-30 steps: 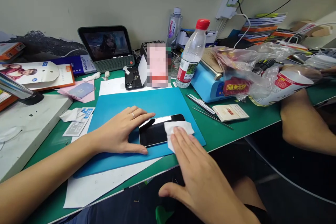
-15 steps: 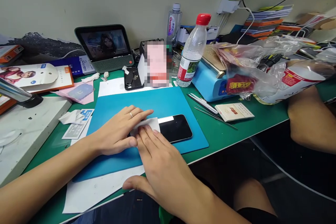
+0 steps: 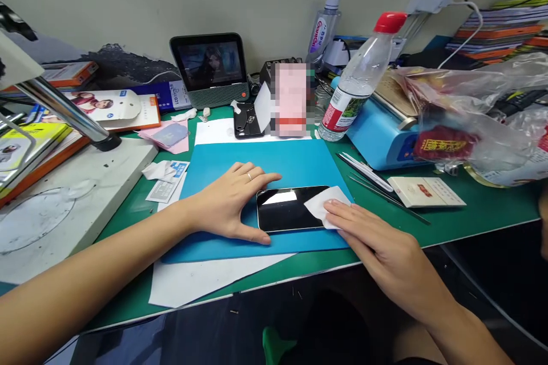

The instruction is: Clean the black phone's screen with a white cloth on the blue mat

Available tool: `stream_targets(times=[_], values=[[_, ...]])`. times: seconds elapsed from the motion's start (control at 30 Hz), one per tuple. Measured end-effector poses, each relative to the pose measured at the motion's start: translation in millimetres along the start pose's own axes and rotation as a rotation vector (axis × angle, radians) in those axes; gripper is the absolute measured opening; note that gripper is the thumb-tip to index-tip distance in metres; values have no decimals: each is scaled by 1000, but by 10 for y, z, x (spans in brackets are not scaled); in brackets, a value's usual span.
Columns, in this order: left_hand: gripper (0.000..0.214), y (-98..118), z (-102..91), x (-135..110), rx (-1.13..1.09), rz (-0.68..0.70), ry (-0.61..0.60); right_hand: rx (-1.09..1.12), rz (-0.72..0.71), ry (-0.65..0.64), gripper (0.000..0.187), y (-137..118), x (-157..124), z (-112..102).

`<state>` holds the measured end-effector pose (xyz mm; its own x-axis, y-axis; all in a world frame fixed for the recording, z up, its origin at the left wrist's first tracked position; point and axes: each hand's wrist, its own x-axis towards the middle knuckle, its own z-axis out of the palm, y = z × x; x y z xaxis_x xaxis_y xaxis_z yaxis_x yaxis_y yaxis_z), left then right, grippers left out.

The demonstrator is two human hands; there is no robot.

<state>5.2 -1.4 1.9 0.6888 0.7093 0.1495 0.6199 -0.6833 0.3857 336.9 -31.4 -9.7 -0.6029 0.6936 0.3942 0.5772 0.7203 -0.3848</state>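
A smartphone (image 3: 291, 217) with a dark glass face lies screen-up on a blue mat (image 3: 257, 154). My left hand (image 3: 231, 199), a ring on one finger, brackets the phone's left end, index finger along the far edge and thumb along the near edge. Under the fingertips of my right hand (image 3: 381, 245) is a white wipe (image 3: 321, 205), pressed flat over the phone's right end. The fingers of that hand lie together and nearly straight. A bright reflection shows on the screen's left part.
Tweezers (image 3: 385, 197) and a cigarette pack (image 3: 426, 191) lie right of the mat. Behind stand a red-capped bottle (image 3: 351, 94), a blue device (image 3: 381, 137) and a small screen (image 3: 209, 68). A white board (image 3: 124, 162) with a metal post is at left.
My right hand has slid the wipe from the phone's left end to its right end, baring the left part of the screen. My left hand stays at the left end. The view has shifted.
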Motion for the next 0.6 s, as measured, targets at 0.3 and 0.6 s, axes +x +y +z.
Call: stream_targets(times=[0.3,0.6], values=[[103,38,-7,4,17,-69,67,21,88,114,23,-23,806,-60],[78,-8,23,-12,-12,-53,131,-137,-65,-69,30,-113,1074,312]])
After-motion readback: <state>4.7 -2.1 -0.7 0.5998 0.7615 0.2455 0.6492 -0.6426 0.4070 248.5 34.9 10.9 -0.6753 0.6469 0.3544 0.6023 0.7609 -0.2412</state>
